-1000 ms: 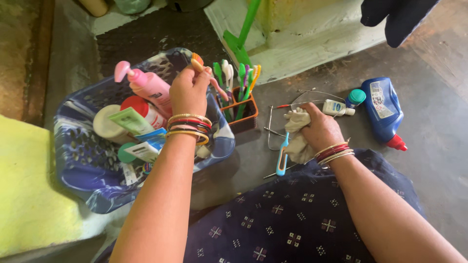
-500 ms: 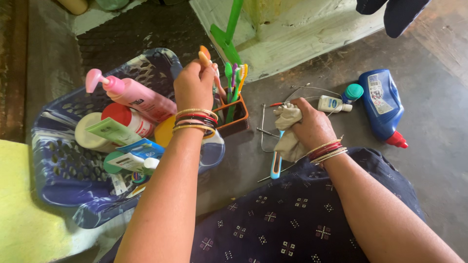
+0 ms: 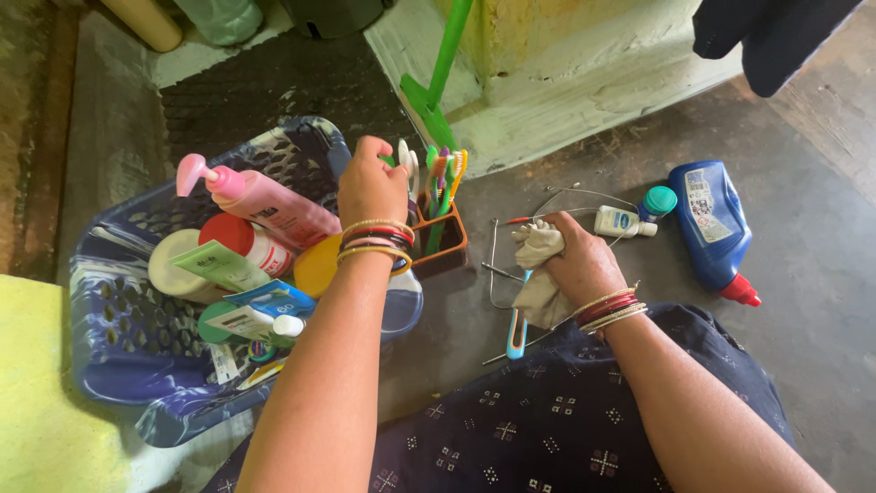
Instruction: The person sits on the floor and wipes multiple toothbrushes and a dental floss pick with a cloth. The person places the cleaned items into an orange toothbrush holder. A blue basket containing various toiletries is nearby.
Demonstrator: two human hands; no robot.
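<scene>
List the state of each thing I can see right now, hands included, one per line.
left hand: fingers closed at the toothbrushes in the holder
right hand: clenched on the cloth, on the floor
cloth: crumpled, gripped
toothbrush holder: upright, full of brushes
pink pump bottle: lying tilted in the basket
blue basket: on the floor, filled with toiletries
blue bottle: lying on its side, red cap on
small white bottle: lying down, capped

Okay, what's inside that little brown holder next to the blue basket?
The brown holder has several upright toothbrushes, green, orange, purple and white. The left hand covers its left side, so anything there, and the holder's bottom, can't be seen.
</scene>
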